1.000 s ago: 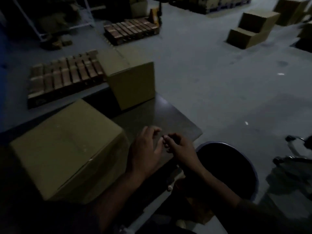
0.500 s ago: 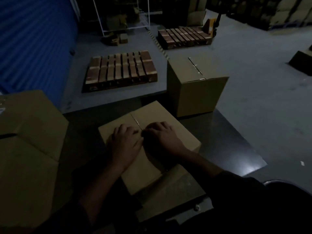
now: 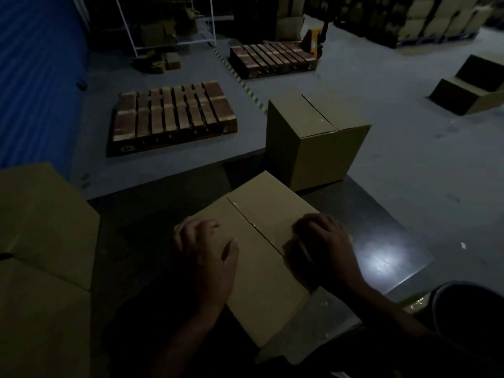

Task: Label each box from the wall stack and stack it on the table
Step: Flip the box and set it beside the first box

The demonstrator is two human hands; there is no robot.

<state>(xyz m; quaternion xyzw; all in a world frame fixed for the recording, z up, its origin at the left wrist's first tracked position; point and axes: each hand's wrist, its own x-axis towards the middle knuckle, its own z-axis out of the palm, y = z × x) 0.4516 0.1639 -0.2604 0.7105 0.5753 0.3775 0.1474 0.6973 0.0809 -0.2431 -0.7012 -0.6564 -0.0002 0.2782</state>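
Dim light, head view looking down. Near box lies flat on the dark worktop, taped seam running from far-left to near-right across its top.

Left hand rests on the box top near its left corner, fingers bent over the far-left edge, thumb lying flat on the cardboard toward the seam. Grip looks curled round the edge, though the fingertips are hidden past it.

Right hand sits on the right side of the same top, fingers curled under at the right corner. Cannot tell whether this grip pinches anything or merely presses; shadow hides the fingertips.

Second box stands upright at the far end of the worktop, just behind the near box, seam taped. Larger boxes are stacked at the left, beside the blue wall.

On the floor beyond: a wooden pallet, another pallet farther back, a white metal rack, loose cartons at far right. Dark round bin at lower right, by the worktop's corner.
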